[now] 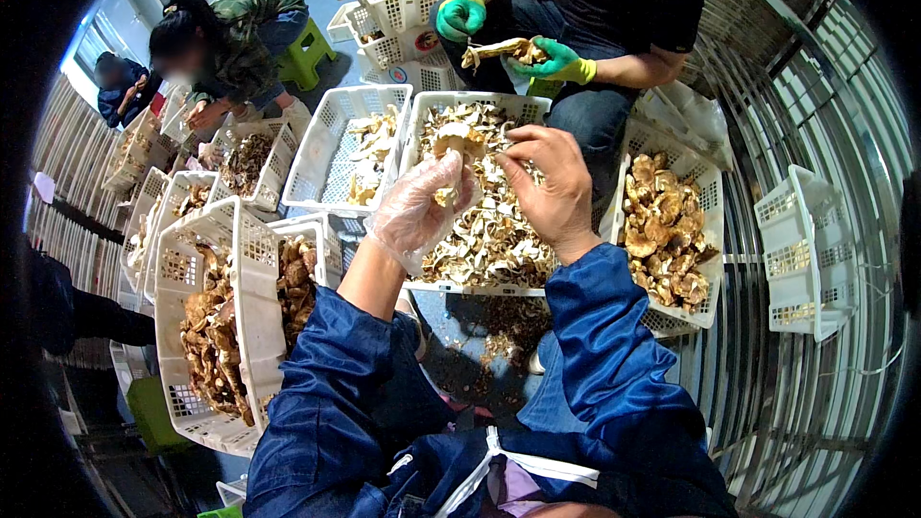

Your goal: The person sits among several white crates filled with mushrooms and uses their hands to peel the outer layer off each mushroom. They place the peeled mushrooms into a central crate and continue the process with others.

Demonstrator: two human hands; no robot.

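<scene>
My left hand (417, 212), in a clear plastic glove, holds a mushroom (458, 135) with its pale cap facing up and forward. To its right, my bare right hand (555, 191) hovers with thumb and forefinger apart; I see nothing between them. Both hands are above a white perforated crate (475, 289) filled with mushroom trimmings (496, 244). Left of that crate, another white crate (306, 165) contains several pale mushroom pieces (374, 144). My left palm and fingers partly hide the mushroom's stem.
Across from me, a person in green gloves (550, 61) holds a long-stemmed mushroom (504, 50). Crates of brown mushrooms stand at right (712, 266) and left (248, 309). Two people sit at the upper left, one near a green stool (306, 54). Scraps (504, 345) litter the floor.
</scene>
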